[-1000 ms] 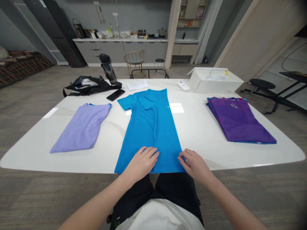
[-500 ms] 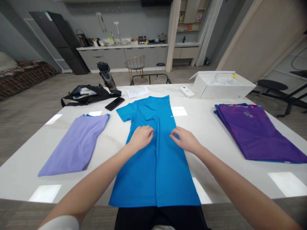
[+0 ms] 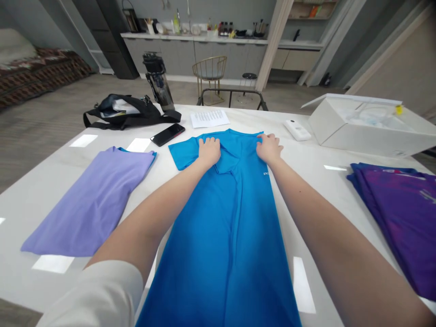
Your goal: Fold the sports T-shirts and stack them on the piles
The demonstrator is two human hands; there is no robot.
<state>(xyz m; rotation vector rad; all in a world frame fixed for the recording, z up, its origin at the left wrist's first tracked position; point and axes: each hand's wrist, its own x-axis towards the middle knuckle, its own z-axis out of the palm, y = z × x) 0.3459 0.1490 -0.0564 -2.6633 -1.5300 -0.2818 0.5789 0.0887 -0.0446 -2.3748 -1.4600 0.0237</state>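
Observation:
A blue T-shirt (image 3: 207, 227) lies lengthwise on the table, one side folded inward and its sleeve laid across the middle. My left hand (image 3: 209, 152) rests on the upper part beside the short sleeve, fingers curled down onto the fabric. At the shirt's far right corner is my right hand (image 3: 270, 148), its thumb and fingers closed at the edge of the cloth. Small white lettering shows on the shirt just below that hand. The fingertips of both hands are partly hidden.
A folded lilac shirt (image 3: 91, 204) lies left, a purple folded pile (image 3: 398, 213) right. Toward the back are a black bag (image 3: 132, 111), bottle (image 3: 160, 84), phone (image 3: 168, 135), printed paper (image 3: 210, 119), white device (image 3: 297, 130) and open white box (image 3: 361, 136) on the white table (image 3: 323, 190).
Both hands have moved forward from above the shirt's middle to its upper end and come down onto the fabric. The view has tilted down and moved closer.

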